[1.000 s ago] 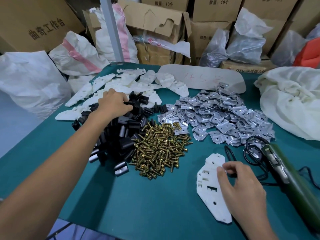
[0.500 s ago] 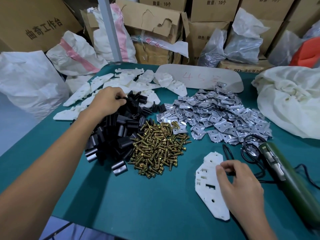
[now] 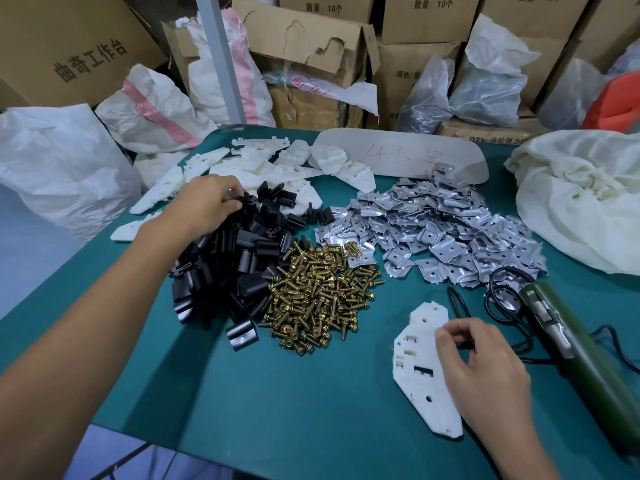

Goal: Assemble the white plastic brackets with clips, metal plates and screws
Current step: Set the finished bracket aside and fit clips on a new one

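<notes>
On the green table (image 3: 277,393) lie four heaps: white plastic brackets (image 3: 249,168) at the back left, black clips (image 3: 235,258) in front of them, brass screws (image 3: 315,296) in the middle, and metal plates (image 3: 443,226) to the right. My left hand (image 3: 204,202) reaches over the black pile, its fingers curled round a black clip at the top of the heap. One white bracket (image 3: 419,372) lies flat near the front. My right hand (image 3: 485,365) rests on its right edge, fingers curled, thumb and forefinger pinching the rim.
A green electric screwdriver (image 3: 568,341) with a coiled black cord (image 3: 498,299) lies at the right. A cream cloth bag (image 3: 581,202) fills the far right. A grey board (image 3: 398,154) sits at the back. Cardboard boxes (image 3: 304,46) and sacks (image 3: 55,164) ring the table.
My left hand has drawn slightly back over the black clips, fingers closing on one. My right hand stays on the bracket.
</notes>
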Demonstrator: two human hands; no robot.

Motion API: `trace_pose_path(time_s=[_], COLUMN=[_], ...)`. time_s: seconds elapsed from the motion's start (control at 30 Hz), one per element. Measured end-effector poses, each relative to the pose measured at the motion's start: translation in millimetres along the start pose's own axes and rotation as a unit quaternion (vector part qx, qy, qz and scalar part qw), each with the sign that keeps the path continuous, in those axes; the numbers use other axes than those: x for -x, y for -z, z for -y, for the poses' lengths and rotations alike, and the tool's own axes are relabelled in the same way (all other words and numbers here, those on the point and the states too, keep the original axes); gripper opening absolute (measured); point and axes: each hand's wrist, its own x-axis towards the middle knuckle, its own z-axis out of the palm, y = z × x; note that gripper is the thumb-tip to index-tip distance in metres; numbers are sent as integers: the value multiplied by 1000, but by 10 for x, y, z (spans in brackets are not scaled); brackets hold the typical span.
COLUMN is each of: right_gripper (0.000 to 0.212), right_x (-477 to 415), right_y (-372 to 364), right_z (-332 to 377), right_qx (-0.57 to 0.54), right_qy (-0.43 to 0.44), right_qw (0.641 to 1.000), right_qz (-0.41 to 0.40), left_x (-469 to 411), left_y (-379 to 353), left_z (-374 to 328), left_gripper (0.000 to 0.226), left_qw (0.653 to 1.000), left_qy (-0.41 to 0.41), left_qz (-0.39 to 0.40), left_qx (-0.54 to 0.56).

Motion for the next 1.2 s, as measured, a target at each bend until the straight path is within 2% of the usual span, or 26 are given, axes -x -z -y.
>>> trace_pose_path(time_s=[0.3,0.5,0.6,0.63,0.7,0.77,0.8,0.9,0.97,1.03,1.1,1.2], right_gripper=[10,12,10,10,17,25,30,42,39,31,23,15], right_x=[-1,-5,-5,0,23,58,73,84,71,62,71,70], right_y=[7,5,17,30,84,162,186,178,158,145,126,83], right_z=[-5,-23,-14,4,68,221,311,480,457,330,209,122], right_qx=[0,-11,-45,-63,-98,-155,-197,-276,-271,-269,-298,-327], right_qy=[9,15,16,11,17,40,52,103,135,121,71,-13], right_qw=[1000,1000,999,998,995,987,979,954,951,955,951,942], right_qz=[3,1,-9,-13,-27,-31,-15,64,65,35,43,73], left_x=[89,63,99,137,304,598,766,1246,1433,1486,1472,1420], left_y=[20,-22,50,94,185,186,119,-204,-390,-485,-524,-569], left_z=[-157,-162,-254,-331,-570,-929,-1136,-1742,-1979,-2070,-2080,-2053], left_gripper=[12,9,7,7,5,9,12,12,12,12,13,12], left_qw=[999,998,994,990,958,896,876,830,810,800,805,845], left_qy=[-26,36,50,52,68,64,48,-1,-4,3,-4,-24], left_qz=[-21,-22,-60,-79,-92,-38,1,86,123,155,176,162], left_qx=[-3,52,81,107,262,438,480,550,573,579,566,508])
